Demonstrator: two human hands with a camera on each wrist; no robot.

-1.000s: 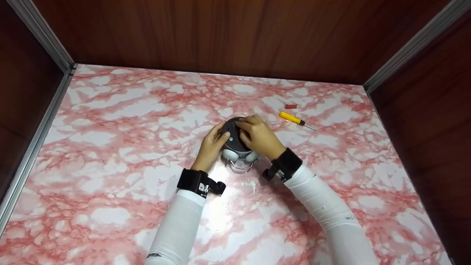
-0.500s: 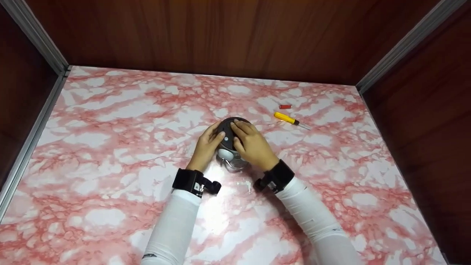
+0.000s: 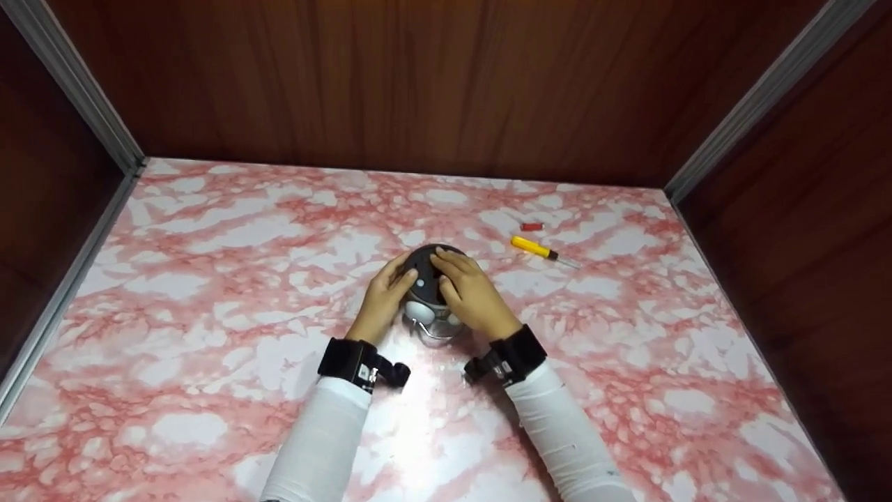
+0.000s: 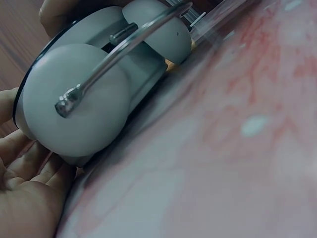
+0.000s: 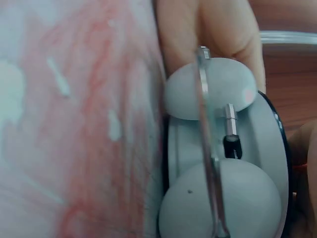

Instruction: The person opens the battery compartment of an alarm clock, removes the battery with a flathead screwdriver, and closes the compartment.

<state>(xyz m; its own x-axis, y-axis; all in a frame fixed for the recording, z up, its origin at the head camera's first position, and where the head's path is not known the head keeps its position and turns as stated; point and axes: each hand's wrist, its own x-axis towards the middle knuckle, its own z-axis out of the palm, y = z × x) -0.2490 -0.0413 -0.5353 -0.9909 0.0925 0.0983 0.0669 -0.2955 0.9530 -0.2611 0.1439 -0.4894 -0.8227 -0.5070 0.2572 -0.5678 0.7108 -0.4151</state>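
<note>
A twin-bell alarm clock [image 3: 426, 279] lies face down near the middle of the table, its dark back turned up. Its two white bells [image 4: 77, 99] and metal handle [image 5: 205, 109] point toward the person. My left hand [image 3: 382, 296] grips the clock's left side, thumb on the rim of the back and fingers down along the edge. Across the right part of the back rests my right hand [image 3: 477, 296], its fingers fairly straight on the dark surface. Whatever lies under those fingers is hidden. Between the bells shows a small metal hammer [image 5: 231, 121].
A yellow-handled screwdriver [image 3: 533, 247] lies beyond the clock to the right, with a small red battery [image 3: 532, 226] just behind it. Dark wood-grain panels [image 3: 404, 84] enclose the marbled table [image 3: 209, 293] at the back and both sides.
The right hand's fingers, bent in a pinch over the back earlier, have straightened and lie flatter on it. The left hand keeps its hold. The head view has shifted slightly.
</note>
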